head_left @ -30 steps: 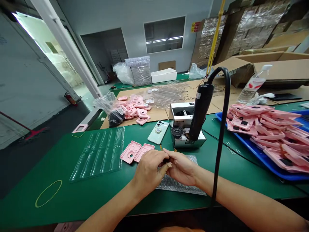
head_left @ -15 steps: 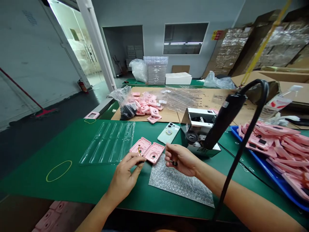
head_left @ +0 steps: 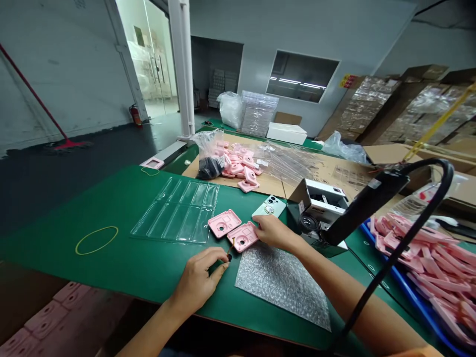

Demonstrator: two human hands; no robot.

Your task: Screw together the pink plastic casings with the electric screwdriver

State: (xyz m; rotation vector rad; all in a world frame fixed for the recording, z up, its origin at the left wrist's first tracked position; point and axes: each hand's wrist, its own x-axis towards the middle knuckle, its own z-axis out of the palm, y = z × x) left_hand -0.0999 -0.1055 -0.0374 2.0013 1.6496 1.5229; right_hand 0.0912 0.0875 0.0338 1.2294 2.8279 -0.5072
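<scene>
My left hand (head_left: 204,275) pinches a small black camera module (head_left: 229,258) with a thin yellow-brown ribbon cable (head_left: 233,244) standing up from it. The cable's upper end overlaps the right-hand pink casing half (head_left: 243,237) from this angle. At that casing half's right edge, my right hand (head_left: 273,230) is closed with its fingertips on the corner. Whether those fingers also hold a small part is hidden. Another pink casing half (head_left: 224,223) lies beside it on the left, its hollow side up. Bubble wrap (head_left: 282,285) lies under and in front of my right forearm.
A pale green phone (head_left: 269,207) and an open box with a speaker (head_left: 316,218) stand beyond my right hand. A black gooseneck device (head_left: 368,203) arches over the right side. Also around are a blue tray (head_left: 399,285) of pink parts and a clear plastic blister (head_left: 178,210).
My right hand has moved from above the bubble wrap, where it held a small black piece, to the casing half's edge. The view has tilted. My left hand still holds the module.
</scene>
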